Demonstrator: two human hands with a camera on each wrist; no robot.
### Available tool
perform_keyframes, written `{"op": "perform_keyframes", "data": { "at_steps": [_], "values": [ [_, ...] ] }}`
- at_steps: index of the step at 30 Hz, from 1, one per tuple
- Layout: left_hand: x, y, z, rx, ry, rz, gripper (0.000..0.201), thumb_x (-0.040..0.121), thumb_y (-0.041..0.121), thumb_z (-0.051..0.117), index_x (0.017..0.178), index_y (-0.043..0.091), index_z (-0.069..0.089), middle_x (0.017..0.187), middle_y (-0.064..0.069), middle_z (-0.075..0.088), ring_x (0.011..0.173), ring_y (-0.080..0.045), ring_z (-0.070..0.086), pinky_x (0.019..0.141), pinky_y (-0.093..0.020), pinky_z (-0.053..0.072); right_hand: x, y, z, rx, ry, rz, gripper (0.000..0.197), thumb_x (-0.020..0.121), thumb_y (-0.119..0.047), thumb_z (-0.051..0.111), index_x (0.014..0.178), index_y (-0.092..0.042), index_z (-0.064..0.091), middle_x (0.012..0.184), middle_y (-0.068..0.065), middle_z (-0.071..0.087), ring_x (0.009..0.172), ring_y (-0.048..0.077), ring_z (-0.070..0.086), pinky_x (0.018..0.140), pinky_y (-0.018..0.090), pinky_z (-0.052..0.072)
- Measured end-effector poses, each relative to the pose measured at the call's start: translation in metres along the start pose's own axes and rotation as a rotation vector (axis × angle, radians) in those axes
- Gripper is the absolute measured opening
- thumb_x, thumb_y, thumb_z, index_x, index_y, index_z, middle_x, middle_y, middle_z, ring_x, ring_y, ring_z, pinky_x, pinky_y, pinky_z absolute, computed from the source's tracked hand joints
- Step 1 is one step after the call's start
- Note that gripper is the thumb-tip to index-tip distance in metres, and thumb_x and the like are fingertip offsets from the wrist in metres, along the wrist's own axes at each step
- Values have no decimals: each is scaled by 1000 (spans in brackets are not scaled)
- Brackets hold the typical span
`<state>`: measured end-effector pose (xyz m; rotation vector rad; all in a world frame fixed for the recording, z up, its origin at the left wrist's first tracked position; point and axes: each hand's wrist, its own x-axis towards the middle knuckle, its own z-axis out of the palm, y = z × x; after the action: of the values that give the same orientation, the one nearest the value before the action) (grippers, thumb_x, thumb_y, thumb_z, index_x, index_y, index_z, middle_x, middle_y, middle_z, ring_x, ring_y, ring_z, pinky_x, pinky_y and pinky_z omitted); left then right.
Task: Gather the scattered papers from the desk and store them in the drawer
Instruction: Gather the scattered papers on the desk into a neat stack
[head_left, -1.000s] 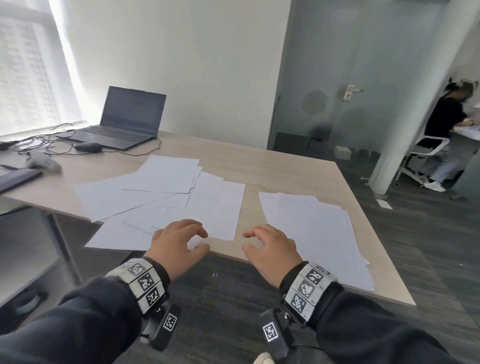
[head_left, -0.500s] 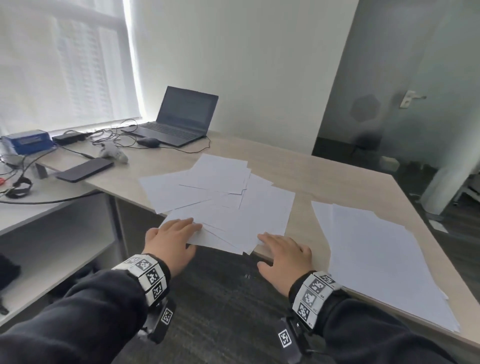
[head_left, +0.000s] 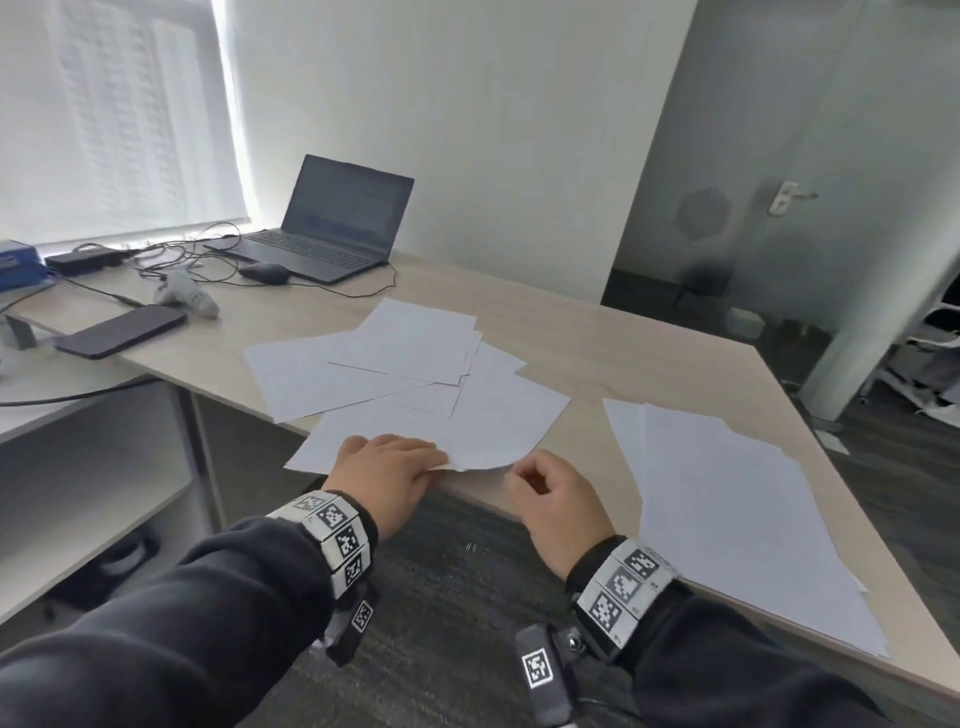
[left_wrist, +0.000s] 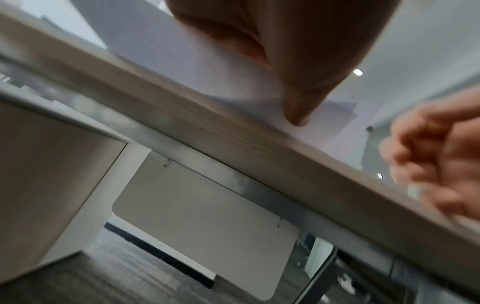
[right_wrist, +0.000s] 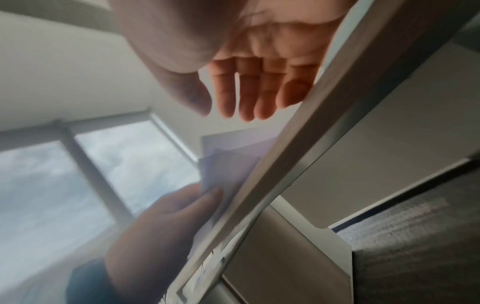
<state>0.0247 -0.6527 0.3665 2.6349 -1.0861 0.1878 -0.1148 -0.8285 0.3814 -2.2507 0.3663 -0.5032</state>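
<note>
Pale wood tabletop (head_left: 597, 332) carried the fanned papers (head_left: 415, 395). Left hand (head_left: 387, 475) pinched their overhanging near corner; right hand (head_left: 553, 499), loosely curled and empty, hovered just right of it.

1. Both arms wear dark, near-black long sleeves (head_left: 156, 623) of soft fabric.
2. Each wrist carries a band of white square tiles printed with black coded patterns: the left band (head_left: 335, 538) and the right band (head_left: 623, 590).
3. A dark camera unit (head_left: 540, 675) bearing one more coded tag hangs under each wrist.
</note>
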Motion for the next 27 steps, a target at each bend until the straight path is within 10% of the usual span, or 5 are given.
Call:
{"op": "perform_keyframes", "data": {
  "at_steps": [4, 8, 14, 21, 27],
  "values": [
    [-3, 5, -5, -282, 147, -150, 26, 103, 34, 42, 111, 37, 67, 105, 8, 71, 106, -22, 62, 93, -37, 42, 8, -6, -12, 238, -42, 346, 56, 98, -54, 45, 86, -4, 68, 79, 11, 72, 56, 15, 59, 53, 34, 51],
    [-8, 13, -3, -499, 263, -194, 32, 102, 34, 46, 71, 35, 51, 69, 10, 56, 78, -24, 58, 67, -32, 37, 17, -15, -18, 624, -185, 589, 78, 91, -74, 34, 112, -6, 66, 104, 16, 75, 80, 26, 74, 61, 35, 58],
    [-22, 30, 11, -426, 255, 94, 33, 94, 51, 38, 112, 45, 65, 98, 29, 66, 101, -9, 62, 91, -43, 46, 22, -15, -23, 832, -236, 676, 64, 89, -71, 47, 119, -15, 57, 117, 17, 71, 97, 40, 72, 75, 49, 58],
    [-23, 44, 18, -318, 49, 199, 58, 86, 75, 27, 124, 49, 63, 127, 26, 60, 123, -1, 48, 105, -40, 31, 21, -3, -29, 677, -118, 726, 12, 99, -11, 50, 104, -3, 57, 96, 20, 68, 75, 35, 68, 46, 34, 55],
    [-16, 38, 12, -242, -75, 69, 101, 67, 92, -11, 146, 49, 35, 157, 23, 31, 147, -3, 21, 119, -48, 13, 34, -5, -55, 204, 23, 541, 17, 81, -9, 63, 93, 2, 66, 114, 25, 69, 105, 42, 66, 90, 51, 55]
  ]
}}
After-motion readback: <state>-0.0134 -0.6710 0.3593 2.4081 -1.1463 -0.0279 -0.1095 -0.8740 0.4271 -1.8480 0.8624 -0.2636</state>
